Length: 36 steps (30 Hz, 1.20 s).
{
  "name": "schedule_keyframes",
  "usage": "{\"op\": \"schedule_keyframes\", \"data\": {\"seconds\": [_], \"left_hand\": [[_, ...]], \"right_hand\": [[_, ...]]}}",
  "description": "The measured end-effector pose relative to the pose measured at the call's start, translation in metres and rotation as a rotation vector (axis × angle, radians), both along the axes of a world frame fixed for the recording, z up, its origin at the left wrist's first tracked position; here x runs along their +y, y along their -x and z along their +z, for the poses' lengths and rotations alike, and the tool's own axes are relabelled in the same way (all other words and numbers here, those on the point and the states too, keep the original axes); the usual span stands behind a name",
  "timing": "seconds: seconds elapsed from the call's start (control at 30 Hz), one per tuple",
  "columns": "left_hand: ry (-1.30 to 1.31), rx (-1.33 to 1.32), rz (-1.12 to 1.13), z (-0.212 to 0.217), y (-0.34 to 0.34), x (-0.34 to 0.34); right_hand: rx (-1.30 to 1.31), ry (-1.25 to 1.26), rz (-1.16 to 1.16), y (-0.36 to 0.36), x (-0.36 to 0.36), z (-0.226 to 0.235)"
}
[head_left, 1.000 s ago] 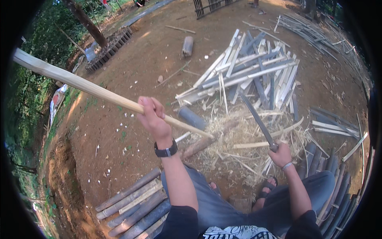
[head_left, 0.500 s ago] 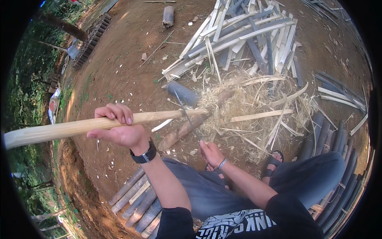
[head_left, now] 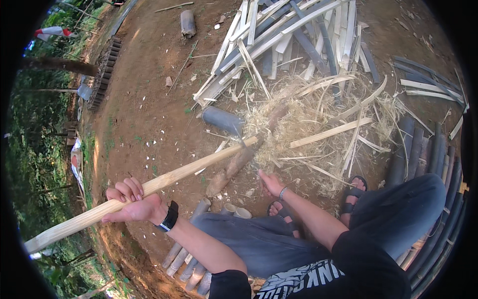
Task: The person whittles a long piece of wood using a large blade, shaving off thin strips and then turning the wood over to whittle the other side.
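A long, pale split bamboo strip (head_left: 199,168) slants across the view, its far end resting by a brown log (head_left: 227,174) on the ground. My left hand (head_left: 133,200) is closed around the strip's nearer half, with the thumb along its lower side. In my right hand (head_left: 271,184) is the handle of a thin-bladed knife (head_left: 243,142), mostly hidden by the fingers. The blade, slightly blurred, crosses the strip close to its far end. A dark bamboo tube (head_left: 221,119) lies just beyond the blade.
Curly shavings (head_left: 298,124) heap up right of the log. Behind them is a pile of split bamboo strips (head_left: 294,40). Bamboo poles (head_left: 438,164) lie at the right, with cut bamboo lengths (head_left: 196,274) beside my leg. My sandalled foot (head_left: 353,194) is near the shavings.
My left hand has moved down and left, tilting the strip more steeply. My right hand and the knife have shifted slightly right. The whole view has turned a little.
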State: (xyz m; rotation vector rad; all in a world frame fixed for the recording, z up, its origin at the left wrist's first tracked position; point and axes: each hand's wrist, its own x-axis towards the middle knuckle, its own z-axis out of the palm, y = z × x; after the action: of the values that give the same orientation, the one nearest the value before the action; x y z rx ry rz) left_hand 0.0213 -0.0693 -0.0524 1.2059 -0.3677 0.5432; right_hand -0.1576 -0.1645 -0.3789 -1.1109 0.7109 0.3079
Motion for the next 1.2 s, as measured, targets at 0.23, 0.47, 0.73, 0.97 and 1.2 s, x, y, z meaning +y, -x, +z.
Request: {"op": "schedule_keyframes", "data": {"seconds": [0.23,0.47,0.73,0.97,1.2], "left_hand": [[0.051,-0.033,-0.096,-0.009,-0.009,0.019],[0.017,-0.091,-0.134,0.005,-0.011,-0.034],[-0.023,-0.104,-0.090,0.003,-0.010,-0.067],[0.001,-0.143,0.013,-0.004,-0.016,-0.086],[-0.012,-0.182,-0.131,-0.005,-0.022,-0.094]], "right_hand": [[0.212,-0.279,-0.148,0.014,-0.052,-0.050],[0.191,-0.486,-0.131,0.014,-0.060,-0.029],[0.215,-0.400,-0.208,0.026,-0.060,0.002],[0.194,-0.100,-0.160,0.044,-0.059,0.015],[0.103,-0.152,-0.213,0.045,-0.046,0.030]]}}
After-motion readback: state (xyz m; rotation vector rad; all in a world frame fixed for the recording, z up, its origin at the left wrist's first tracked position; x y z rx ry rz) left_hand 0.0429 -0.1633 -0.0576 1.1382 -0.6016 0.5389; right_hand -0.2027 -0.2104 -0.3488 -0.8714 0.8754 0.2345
